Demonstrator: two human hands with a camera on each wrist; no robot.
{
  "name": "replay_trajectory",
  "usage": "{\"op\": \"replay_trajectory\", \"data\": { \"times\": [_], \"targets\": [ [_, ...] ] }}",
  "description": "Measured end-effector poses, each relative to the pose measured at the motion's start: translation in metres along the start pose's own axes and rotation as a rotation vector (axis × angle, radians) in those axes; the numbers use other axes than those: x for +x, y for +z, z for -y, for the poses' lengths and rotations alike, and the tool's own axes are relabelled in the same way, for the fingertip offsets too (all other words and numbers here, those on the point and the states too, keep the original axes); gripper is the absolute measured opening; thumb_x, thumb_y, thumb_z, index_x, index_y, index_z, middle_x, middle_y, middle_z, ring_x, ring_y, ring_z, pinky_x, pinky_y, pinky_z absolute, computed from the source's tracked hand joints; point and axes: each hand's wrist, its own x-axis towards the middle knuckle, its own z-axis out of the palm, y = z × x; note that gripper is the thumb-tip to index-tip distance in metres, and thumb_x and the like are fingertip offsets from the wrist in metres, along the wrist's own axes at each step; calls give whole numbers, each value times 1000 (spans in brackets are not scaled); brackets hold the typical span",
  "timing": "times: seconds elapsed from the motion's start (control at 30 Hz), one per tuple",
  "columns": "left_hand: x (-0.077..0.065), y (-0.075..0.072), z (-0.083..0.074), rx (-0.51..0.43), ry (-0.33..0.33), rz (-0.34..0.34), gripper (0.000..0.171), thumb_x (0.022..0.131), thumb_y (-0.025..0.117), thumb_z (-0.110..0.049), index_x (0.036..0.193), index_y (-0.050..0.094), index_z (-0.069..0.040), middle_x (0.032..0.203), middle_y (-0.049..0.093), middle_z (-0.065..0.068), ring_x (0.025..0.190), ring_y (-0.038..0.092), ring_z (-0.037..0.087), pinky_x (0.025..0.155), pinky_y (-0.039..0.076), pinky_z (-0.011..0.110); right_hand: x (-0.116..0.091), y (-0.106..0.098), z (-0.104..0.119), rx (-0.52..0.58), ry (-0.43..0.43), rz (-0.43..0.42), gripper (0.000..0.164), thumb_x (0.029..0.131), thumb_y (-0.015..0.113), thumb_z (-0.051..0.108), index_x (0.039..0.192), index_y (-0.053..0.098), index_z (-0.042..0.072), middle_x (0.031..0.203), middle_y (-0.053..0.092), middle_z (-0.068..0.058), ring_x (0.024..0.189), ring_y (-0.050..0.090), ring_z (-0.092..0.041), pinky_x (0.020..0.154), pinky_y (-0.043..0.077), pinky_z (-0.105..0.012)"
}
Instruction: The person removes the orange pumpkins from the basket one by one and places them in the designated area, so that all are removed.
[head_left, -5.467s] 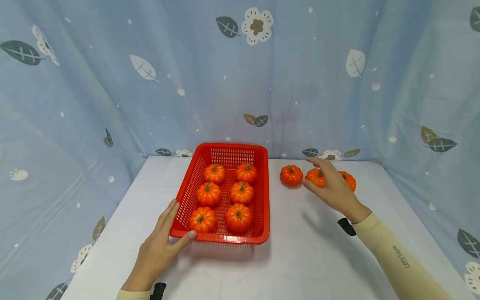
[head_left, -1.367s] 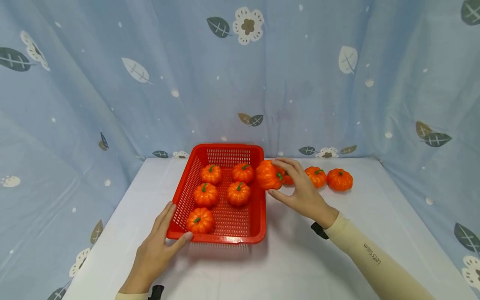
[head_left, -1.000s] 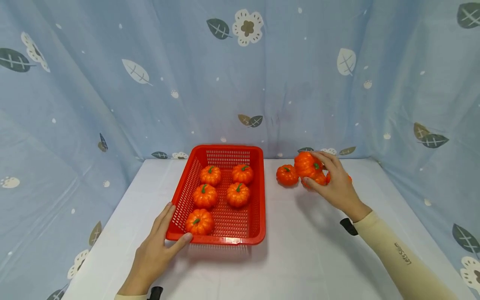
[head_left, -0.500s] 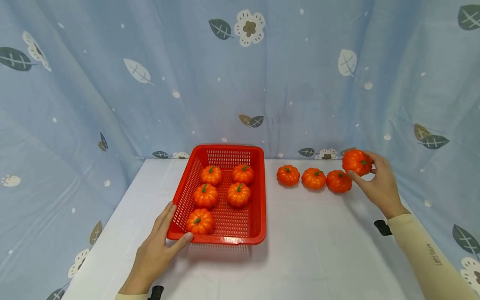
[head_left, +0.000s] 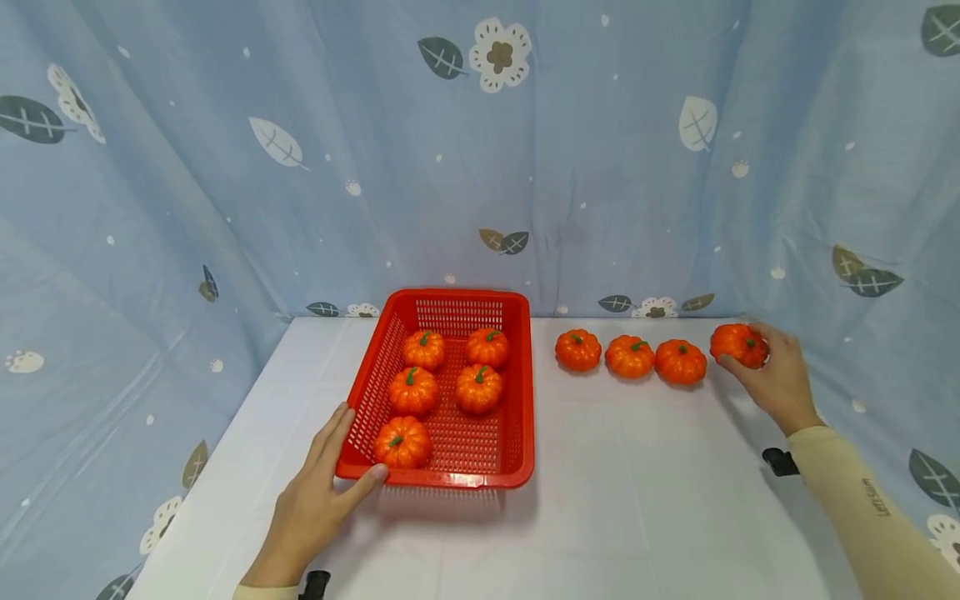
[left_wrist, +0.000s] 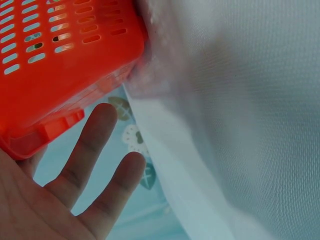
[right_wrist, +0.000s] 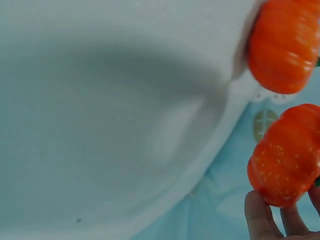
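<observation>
At the right end of a row, my right hand holds a small glossy orange pumpkin with a green stem, thumb in front and fingers behind. The right wrist view shows fingertips against this speckled pumpkin, with a neighbouring pumpkin apart from it. My left hand rests at the near left corner of a red plastic basket, thumb on the front rim. Seen from the left wrist, its fingers are straight and spread beside the basket wall. Several like pumpkins sit inside the basket.
Three more pumpkins line the back of the white table: a left one, a middle one and a right one. A blue patterned curtain hangs close behind the table and along both sides.
My right hand has taken the near right pumpkin out of the basket, carried it right past the row, and lowered it at the row's right end. The left hand stays at the basket corner.
</observation>
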Motion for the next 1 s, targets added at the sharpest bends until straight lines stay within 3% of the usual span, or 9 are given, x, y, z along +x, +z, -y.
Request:
{"op": "replay_trajectory", "data": {
  "times": [0.13, 0.33, 0.6, 1.0],
  "targets": [
    [0, 1, 1, -3, 0, 1, 92, 91, 66, -61, 163, 12, -39, 168, 10, -15, 141, 42, 37, 90, 42, 73, 2, 4, -9, -42, 61, 43, 84, 97, 68, 39, 154, 29, -9, 144, 25, -44, 125, 31, -60, 100, 33, -76],
    [1, 2, 2, -1, -3, 0, 92, 91, 66, -62, 163, 13, -39, 168, 10, -16, 141, 43, 37, 90, 43, 72, 3, 9, -16, -74, 55, 60, 80, 96, 68, 36, 151, 32, -11, 141, 27, -47, 122, 32, -61, 97, 34, -76],
    [1, 2, 2, -4, -2, -5, 92, 91, 66, -61, 163, 13, -39, 167, 10, -17, 141, 43, 37, 90, 43, 73, 0, 12, -16, -116, 147, 157, 90, 97, 63, 47, 153, 24, -11, 141, 25, -47, 121, 32, -61, 96, 37, -76],
    [1, 2, 2, -13, 0, -9, 92, 91, 67, -62, 163, 14, -39, 168, 12, -15, 141, 42, 35, 92, 42, 73, 4, 9, -16, -158, 128, 189, 87, 98, 58, 49, 152, 25, -11, 141, 27, -47, 121, 31, -65, 97, 33, -77]
  ]
}}
